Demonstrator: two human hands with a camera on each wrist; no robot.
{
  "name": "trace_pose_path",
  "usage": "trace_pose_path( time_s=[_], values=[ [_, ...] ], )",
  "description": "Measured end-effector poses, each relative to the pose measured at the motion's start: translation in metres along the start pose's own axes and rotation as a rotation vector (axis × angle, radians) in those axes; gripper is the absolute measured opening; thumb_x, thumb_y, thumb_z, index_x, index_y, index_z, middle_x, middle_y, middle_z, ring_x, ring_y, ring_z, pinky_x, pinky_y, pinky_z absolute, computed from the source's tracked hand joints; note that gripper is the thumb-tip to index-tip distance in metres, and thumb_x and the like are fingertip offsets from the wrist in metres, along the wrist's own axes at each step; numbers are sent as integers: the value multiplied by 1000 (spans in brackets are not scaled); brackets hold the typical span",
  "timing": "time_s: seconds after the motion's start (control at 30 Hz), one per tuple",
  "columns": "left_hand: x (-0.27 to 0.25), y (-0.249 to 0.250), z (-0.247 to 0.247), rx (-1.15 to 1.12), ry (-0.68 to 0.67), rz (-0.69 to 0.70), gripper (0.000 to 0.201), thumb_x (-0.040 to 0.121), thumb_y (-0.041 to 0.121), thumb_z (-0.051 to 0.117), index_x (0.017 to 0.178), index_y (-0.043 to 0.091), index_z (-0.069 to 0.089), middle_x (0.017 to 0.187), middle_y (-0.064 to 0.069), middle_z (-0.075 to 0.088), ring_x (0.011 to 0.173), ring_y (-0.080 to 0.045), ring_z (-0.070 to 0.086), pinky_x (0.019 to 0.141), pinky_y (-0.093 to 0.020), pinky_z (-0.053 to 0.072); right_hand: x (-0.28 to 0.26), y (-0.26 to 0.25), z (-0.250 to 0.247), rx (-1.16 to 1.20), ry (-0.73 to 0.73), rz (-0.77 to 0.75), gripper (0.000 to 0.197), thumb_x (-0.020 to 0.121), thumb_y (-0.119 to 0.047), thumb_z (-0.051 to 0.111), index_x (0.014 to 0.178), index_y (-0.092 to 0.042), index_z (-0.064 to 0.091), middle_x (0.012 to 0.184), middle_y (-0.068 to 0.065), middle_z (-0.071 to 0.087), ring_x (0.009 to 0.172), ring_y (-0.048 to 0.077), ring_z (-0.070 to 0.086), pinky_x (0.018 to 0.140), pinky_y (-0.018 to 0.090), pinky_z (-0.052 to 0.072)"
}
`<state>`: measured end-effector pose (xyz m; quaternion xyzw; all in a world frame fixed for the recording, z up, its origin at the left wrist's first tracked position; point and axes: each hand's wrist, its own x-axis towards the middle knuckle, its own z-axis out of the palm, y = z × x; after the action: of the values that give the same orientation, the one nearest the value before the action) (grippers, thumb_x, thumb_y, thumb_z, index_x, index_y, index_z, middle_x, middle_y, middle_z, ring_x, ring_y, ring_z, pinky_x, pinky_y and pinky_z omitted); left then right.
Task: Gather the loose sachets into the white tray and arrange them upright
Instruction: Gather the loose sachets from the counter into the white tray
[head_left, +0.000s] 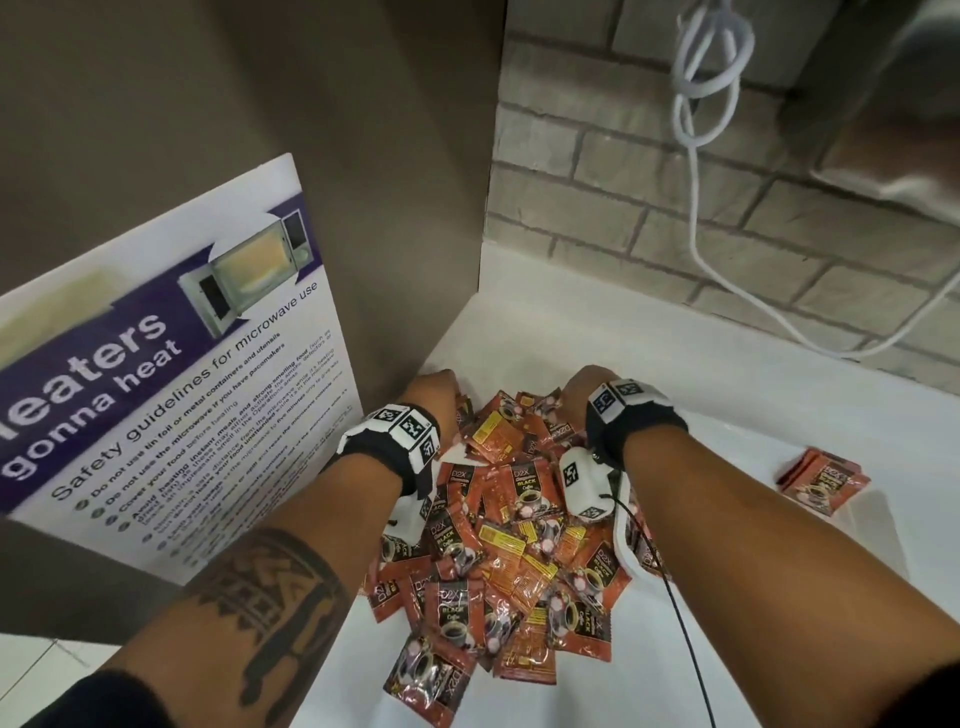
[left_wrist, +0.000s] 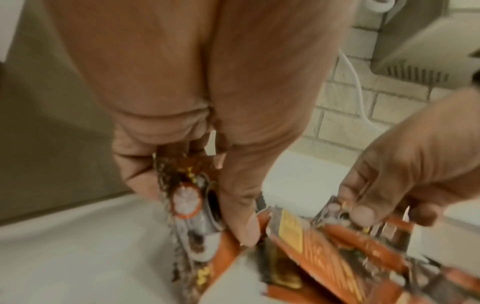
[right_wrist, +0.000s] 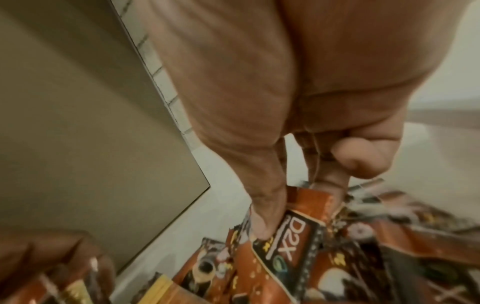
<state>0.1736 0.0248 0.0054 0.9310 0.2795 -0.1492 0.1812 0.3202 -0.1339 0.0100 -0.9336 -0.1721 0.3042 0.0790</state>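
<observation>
Orange sachets (head_left: 511, 540) in a heap — both hands (head_left: 511, 389) gripping some

Up close, the right hand (right_wrist: 298, 115) comes down from the top, thumb and fingers (right_wrist: 262, 218) curled onto a red-orange sachet (right_wrist: 298, 230) marked "D2X"; the grip pinches its upper edge. Under and to the right of the grip there's a messy heap of sachets (right_wrist: 389, 257), all pretty blurry. Left of the grip sits a plain beige panel (right_wrist: 78, 123), with a strip of white tabletop (right_wrist: 207, 205) between it and the pile. Way down in the lower left, the other hand (right_wrist: 39, 257) shows dimly over more sachets.
</observation>
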Motion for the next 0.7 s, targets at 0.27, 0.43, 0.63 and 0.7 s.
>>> trace_pose_path(
  time_s=[0.27,0.43,0.63,0.7],
  values=[
    [-12,11,-31,120,-60,71,50,78,19,84,124,10,67,120,-6,66,105,-24,65,84,-29,53,5,-5,7,63,149,-24,28,97,-29,58,118,-12,65,104,-1,62,105,23,63,73,22,46],
    [-15,30,-21,98,-140,185,66,79,25,84,137,15,54,135,-7,58,119,-26,58,95,-32,49,-18,0,-27,103,187,-69,28,96,-22,60,120,-10,68,105,6,67,95,21,63,62,15,41],
    [-6,39,9,116,-142,193,81,75,19,86,145,17,45,141,-8,56,125,-27,55,101,-35,47,-54,30,-64,280,265,-118,16,94,-31,63,91,-16,67,98,7,65,87,21,62,65,25,49],
    [-5,40,13,97,-114,203,84,74,17,87,147,19,43,141,-7,55,126,-27,54,103,-34,46,-64,48,-69,378,280,-110,5,90,-23,69,95,-21,68,91,1,62,68,11,55,55,18,41]
  ],
)
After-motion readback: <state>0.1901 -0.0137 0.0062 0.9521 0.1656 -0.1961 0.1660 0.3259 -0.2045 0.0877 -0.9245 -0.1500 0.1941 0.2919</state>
